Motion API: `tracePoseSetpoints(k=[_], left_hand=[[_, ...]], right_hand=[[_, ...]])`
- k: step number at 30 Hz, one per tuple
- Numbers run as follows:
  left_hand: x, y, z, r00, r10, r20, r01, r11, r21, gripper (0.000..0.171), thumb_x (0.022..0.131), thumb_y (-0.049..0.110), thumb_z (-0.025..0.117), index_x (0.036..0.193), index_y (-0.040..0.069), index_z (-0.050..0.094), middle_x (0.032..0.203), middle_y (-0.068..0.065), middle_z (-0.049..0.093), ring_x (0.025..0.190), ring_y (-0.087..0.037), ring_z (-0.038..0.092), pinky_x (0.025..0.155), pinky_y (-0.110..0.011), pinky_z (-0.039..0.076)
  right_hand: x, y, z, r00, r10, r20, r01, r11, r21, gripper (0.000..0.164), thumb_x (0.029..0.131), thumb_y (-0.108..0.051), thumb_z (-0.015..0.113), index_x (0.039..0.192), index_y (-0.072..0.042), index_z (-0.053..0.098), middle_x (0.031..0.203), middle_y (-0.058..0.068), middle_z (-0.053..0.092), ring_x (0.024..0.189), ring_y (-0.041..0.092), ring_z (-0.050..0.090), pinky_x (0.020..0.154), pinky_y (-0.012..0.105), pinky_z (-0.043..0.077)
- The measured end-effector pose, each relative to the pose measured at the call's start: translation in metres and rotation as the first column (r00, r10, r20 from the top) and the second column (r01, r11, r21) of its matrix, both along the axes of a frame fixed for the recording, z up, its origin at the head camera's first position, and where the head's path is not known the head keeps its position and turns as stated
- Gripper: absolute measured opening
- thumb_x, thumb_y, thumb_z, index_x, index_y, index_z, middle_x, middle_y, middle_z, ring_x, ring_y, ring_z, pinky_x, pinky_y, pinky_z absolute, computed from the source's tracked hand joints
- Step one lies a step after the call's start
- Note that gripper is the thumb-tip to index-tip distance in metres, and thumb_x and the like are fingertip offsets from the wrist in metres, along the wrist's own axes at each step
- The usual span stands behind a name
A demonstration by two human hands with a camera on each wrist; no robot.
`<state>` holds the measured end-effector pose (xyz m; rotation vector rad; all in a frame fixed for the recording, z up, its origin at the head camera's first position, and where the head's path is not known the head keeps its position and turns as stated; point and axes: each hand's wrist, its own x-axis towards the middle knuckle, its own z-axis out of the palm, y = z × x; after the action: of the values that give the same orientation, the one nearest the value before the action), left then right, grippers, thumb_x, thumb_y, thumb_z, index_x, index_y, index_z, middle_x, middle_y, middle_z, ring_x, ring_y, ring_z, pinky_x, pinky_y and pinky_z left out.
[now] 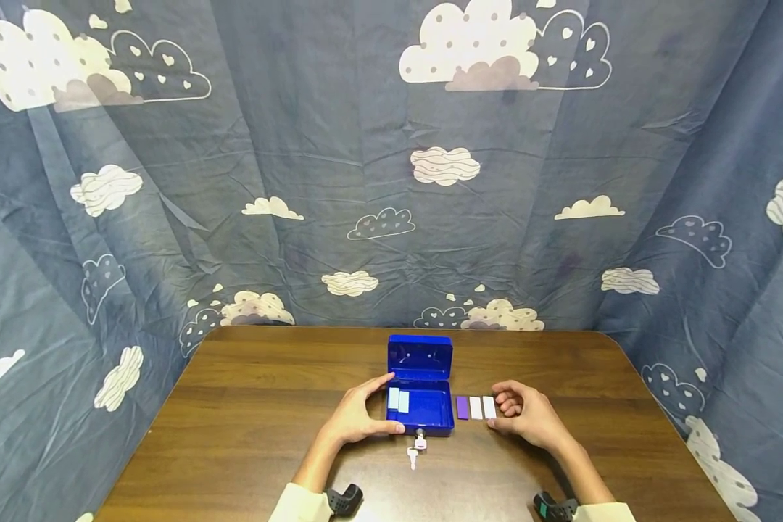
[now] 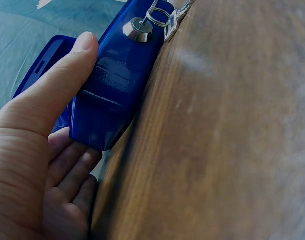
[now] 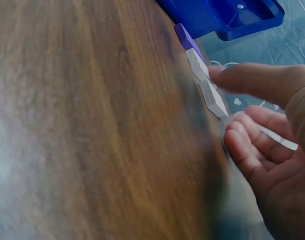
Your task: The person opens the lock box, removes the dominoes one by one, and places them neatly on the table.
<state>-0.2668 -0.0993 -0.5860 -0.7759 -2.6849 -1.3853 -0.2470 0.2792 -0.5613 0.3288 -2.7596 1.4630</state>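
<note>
Head view: blue box (image 1: 433, 412) on the wooden table (image 1: 248, 406), lid (image 1: 420, 359) up, two pale blocks (image 1: 399, 399) side by side at its left end. Left hand (image 1: 357, 415) holds that end, thumb at the front corner, fingers toward the rear. Just right of the box, a row flat on the table: purple block (image 1: 462, 407), inner white block (image 1: 475, 407), outer white block (image 1: 489, 407). Right hand (image 1: 528, 415) is at the outer one, thumb by its near end, index by its far end, other fingers loosely curled; no lift seen. Left wrist: thumb along the box's front, fingers behind its side; keys (image 2: 171, 26) at the lock (image 2: 138, 30). Glossy walls look stiff, perhaps slick; best steadied low at the corners, off the keys. Right wrist: thumb and fingers apart, no pinch evident; whether skin touches a block, cannot tell. Blocks look small, rigid, probably light, hardly fragile. Best hold, I judge: the outer white block by its two short ends, since its neighbour crowds one long side.
</note>
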Motion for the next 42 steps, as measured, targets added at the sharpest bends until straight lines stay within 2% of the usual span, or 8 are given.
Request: tracePoseSetpoints(k=[6,10,17,30,36,42], left_hand=[[0.000,0.000,-0.001,1.000,-0.003,0.000,0.003,1.000,0.005,0.100,0.068,0.049,0.094,0.153,0.020,0.051,0.148,-0.008,0.060,0.138,-0.027,0.056,0.115,-0.051,0.046],[0.000,0.000,-0.002,1.000,0.003,0.001,-0.003,1.000,-0.005,0.100,0.068,0.050,0.094,0.153,0.021,0.051,0.149,-0.008,0.060,0.138,-0.027,0.056,0.116,-0.051,0.045],[-0.001,0.000,0.000,1.000,0.003,0.010,-0.003,1.000,0.001,0.100,0.067,0.049,0.095,0.153,0.021,0.051,0.149,-0.008,0.060,0.138,-0.028,0.056,0.116,-0.051,0.045],[0.002,0.001,0.002,1.000,0.006,0.017,-0.006,1.000,0.003,0.100,0.067,0.050,0.094,0.153,0.021,0.051,0.149,-0.009,0.059,0.139,-0.029,0.055,0.117,-0.052,0.044],[0.002,0.001,0.001,1.000,0.009,0.011,-0.009,1.000,-0.003,0.100,0.067,0.050,0.094,0.153,0.020,0.051,0.149,-0.009,0.059,0.139,-0.028,0.055,0.116,-0.051,0.045],[0.002,0.001,0.002,1.000,0.008,0.009,-0.008,1.000,-0.001,0.100,0.067,0.049,0.094,0.153,0.020,0.051,0.149,-0.009,0.059,0.138,-0.029,0.055,0.117,-0.052,0.044]], right_hand=[[0.003,-0.006,0.002,0.996,-0.029,-0.079,0.023,0.997,-0.076,0.044,0.081,-0.006,0.087,0.117,0.007,0.066,0.099,0.019,0.069,0.077,0.007,0.062,0.064,0.020,0.056],[0.000,-0.010,0.003,0.991,-0.050,-0.122,0.042,0.997,-0.072,0.037,0.085,-0.008,0.083,0.115,0.005,0.068,0.096,0.016,0.070,0.078,0.005,0.062,0.064,0.020,0.055],[-0.002,-0.018,0.003,0.981,-0.057,-0.187,0.045,0.997,-0.070,0.035,0.086,-0.009,0.083,0.116,0.004,0.069,0.096,0.014,0.073,0.079,0.006,0.066,0.064,0.021,0.056],[-0.004,-0.043,0.014,0.980,-0.010,-0.199,-0.014,0.993,-0.119,0.033,0.086,-0.006,0.081,0.113,0.006,0.069,0.095,0.018,0.072,0.079,0.008,0.066,0.067,0.021,0.057],[-0.006,-0.053,0.015,0.970,-0.001,-0.241,-0.030,0.992,-0.124,0.028,0.086,-0.005,0.081,0.110,0.004,0.070,0.093,0.020,0.072,0.078,0.008,0.067,0.067,0.021,0.058],[-0.008,-0.064,0.019,0.974,0.017,-0.225,-0.051,0.988,-0.146,0.032,0.086,-0.003,0.080,0.113,0.010,0.068,0.096,0.025,0.071,0.079,0.009,0.067,0.069,0.023,0.060]])
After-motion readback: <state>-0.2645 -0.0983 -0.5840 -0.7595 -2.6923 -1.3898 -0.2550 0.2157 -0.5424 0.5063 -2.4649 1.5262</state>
